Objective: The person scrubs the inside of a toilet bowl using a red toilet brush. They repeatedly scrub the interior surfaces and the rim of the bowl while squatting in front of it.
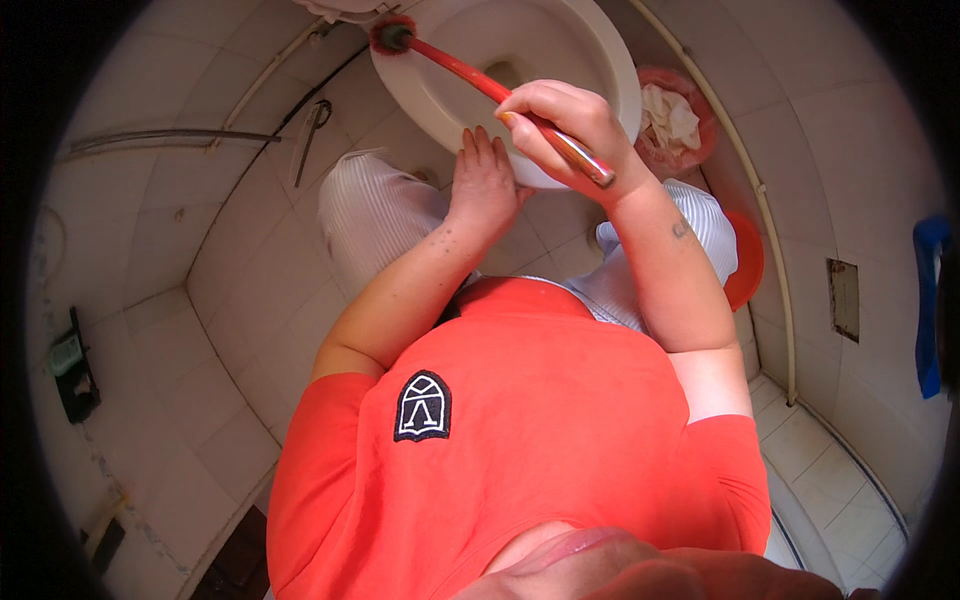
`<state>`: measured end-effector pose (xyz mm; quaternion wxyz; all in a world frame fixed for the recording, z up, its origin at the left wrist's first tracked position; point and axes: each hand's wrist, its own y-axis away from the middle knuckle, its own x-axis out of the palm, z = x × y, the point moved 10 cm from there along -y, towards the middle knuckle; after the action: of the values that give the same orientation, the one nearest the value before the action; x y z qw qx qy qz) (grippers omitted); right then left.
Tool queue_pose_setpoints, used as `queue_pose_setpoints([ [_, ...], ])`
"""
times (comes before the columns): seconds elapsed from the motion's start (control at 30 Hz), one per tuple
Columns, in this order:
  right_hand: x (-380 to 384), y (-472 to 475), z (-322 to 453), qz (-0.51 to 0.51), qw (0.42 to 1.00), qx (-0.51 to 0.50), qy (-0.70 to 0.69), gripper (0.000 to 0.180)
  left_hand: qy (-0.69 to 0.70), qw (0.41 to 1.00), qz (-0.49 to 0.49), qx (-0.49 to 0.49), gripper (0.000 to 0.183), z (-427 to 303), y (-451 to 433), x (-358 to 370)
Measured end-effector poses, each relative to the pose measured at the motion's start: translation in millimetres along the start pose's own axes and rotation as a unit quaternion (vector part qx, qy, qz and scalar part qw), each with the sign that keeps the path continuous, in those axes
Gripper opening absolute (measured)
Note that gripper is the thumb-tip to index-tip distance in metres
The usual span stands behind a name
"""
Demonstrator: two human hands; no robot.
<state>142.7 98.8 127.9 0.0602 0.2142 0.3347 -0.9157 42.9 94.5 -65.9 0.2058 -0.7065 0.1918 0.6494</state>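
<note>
My right hand [577, 135] grips the red handle of a toilet brush [457, 67]. The handle slants up and to the left, and its metallic-looking end sticks out past my wrist. At the far end, the round red-bristled brush head [393, 35] is over the left rim of a white toilet bowl [625, 90]; whether it touches the rim I cannot tell. My left hand [482, 180] lies palm down at the front edge of the bowl, holding nothing, with its fingers pointing into it. Part of the bowl's drain is visible beyond the brush handle.
Right of the toilet stands a pink-lined waste bin [701, 124] with crumpled paper in it. An orange-red basin [745, 259] is partly hidden by my right leg. Pipes run along both tiled walls. A dark-handled tool [307, 139] is at the left, and a blue object [930, 307] hangs far right.
</note>
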Motion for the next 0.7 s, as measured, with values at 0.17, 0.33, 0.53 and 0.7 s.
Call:
queue_pose_setpoints([
  [0.17, 15.2, -3.5, -19.8, -0.015, 0.999, -0.010, 0.029, 0.013, 0.023, 1.000, -0.010, 0.007, 0.093, -3.7, -4.5, -12.6],
  [0.33, -7.9, -0.9, -13.2, -0.084, 0.992, -0.016, 0.097, 0.007, -0.013, 0.999, 0.034, -0.025, 0.091, -2.5, -0.4, -8.7],
  [0.53, -46.9, 6.2, -16.2, -0.076, 0.982, 0.074, 0.156, 0.011, 0.009, 1.000, 0.001, -0.020, 0.089, -3.7, 3.0, -13.0],
  [0.7, -28.5, 21.5, -48.9, 0.052, 0.974, 0.201, 0.091, 0.021, 0.000, 1.000, 0.004, -0.022, 0.089, -4.8, 3.0, -15.4],
])
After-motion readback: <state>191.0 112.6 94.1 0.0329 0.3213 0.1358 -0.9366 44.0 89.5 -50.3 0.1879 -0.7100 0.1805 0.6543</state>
